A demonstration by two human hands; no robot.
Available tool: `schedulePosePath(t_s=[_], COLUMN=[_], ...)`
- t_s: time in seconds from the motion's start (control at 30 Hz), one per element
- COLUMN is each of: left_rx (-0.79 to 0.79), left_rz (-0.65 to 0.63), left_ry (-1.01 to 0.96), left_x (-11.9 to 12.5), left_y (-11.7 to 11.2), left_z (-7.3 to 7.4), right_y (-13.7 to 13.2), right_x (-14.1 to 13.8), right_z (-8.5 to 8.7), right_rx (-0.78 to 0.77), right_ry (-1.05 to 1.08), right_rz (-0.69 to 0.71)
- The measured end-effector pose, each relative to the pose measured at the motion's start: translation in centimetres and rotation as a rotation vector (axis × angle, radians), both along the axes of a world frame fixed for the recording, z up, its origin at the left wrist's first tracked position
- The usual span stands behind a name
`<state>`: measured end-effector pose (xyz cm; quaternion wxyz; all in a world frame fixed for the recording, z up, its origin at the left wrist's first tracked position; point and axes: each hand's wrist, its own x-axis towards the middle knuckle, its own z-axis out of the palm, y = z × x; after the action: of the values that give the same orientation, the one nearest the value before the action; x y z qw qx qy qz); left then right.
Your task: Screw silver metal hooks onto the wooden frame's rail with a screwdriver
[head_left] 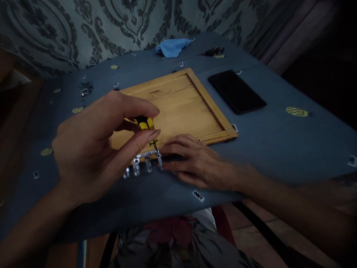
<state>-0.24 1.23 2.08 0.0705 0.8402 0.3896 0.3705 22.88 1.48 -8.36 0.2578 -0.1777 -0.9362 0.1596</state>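
Note:
My left hand [97,145] grips a small screwdriver [145,124] with a yellow and black handle, pinched between thumb and fingers. The screwdriver points down, its tip at the right end of a silver metal hook rail [147,154]. This rail, with several curved hooks, lies along the near edge of a framed wooden board [178,108]. My right hand [198,162] lies low beside it, fingers bent and closed at the rail's right end and the board's edge. Its thumb is hidden. Part of the board is covered by my left hand.
A black phone [237,91] lies right of the board. Farther back are a blue cloth [173,47] and a dark tool with a thin shaft [213,51]. Small metal pieces [86,88] lie at the left. A dark blue patterned cloth [279,149] covers the table.

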Motion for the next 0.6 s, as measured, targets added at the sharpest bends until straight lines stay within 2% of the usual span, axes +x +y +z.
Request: schedulePosePath(t_s=[0.3,0.43,0.6], left_rx=[0.044,0.138,0.193], left_rz=[-0.002,-0.047,0.049], left_ry=[0.094,0.095,0.141], left_x=[0.13,0.18,-0.06], left_y=[0.61,0.75,0.71], left_z=[0.05,-0.13,-0.18], right_y=[0.04,-0.02,0.03], right_x=[-0.05,-0.05,0.03], right_z=[0.01,0.1,0.12], right_rx=[0.009,0.009,0.014], right_ry=[-0.007,-0.008,-0.012], right_rz=[-0.006,-0.004,-0.002])
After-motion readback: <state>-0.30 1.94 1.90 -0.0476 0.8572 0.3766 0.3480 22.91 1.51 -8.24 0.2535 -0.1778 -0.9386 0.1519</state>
